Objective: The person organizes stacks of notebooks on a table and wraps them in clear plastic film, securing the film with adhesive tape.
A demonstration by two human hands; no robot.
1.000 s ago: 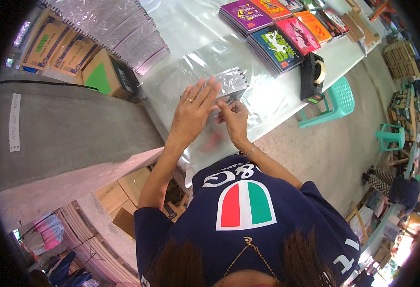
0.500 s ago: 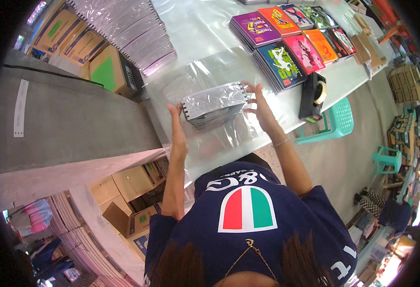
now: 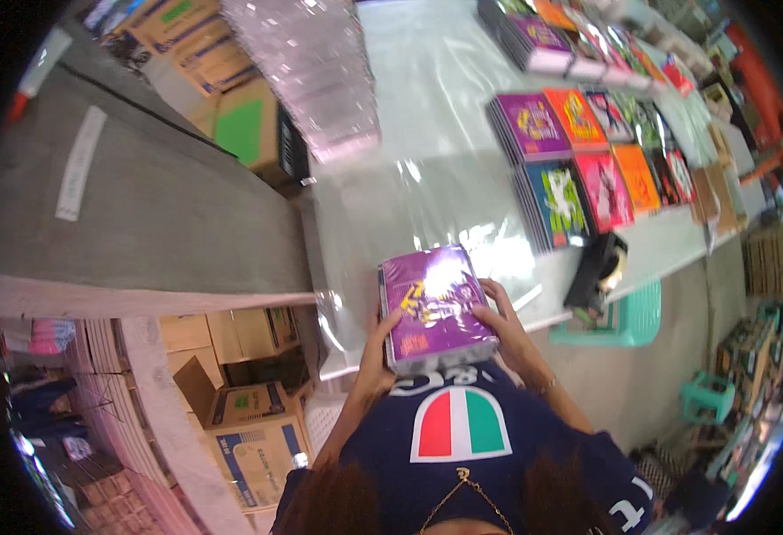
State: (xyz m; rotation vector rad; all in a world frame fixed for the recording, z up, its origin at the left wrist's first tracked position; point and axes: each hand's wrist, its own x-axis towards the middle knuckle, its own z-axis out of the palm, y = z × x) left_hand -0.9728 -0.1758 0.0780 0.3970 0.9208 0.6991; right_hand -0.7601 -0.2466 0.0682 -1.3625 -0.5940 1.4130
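Note:
A stack of notebooks [image 3: 438, 308] with a purple cover on top, wrapped in shiny clear film, is held close to my chest at the table's near edge. My left hand [image 3: 379, 349] grips its left side with the thumb over the cover. On the opposite side my right hand [image 3: 504, 328] clasps it, thumb also on top. Most of my fingers are hidden under or behind the pack. Beyond it, clear plastic sheeting [image 3: 409, 209] lies on the white table.
Several notebook stacks [image 3: 579, 165] in bright colours stand at the table's right. A black tape dispenser [image 3: 595, 272] sits at the right edge, above a turquoise stool [image 3: 641, 316]. Film-wrapped packs [image 3: 307, 76] lie far left, beside a carton [image 3: 249, 134] and a grey pillar [image 3: 168, 196].
The wrapped stack has come off the table toward my chest and now shows its purple cover instead of its spiral-bound side. Both hands have closed on it. The view has shifted.

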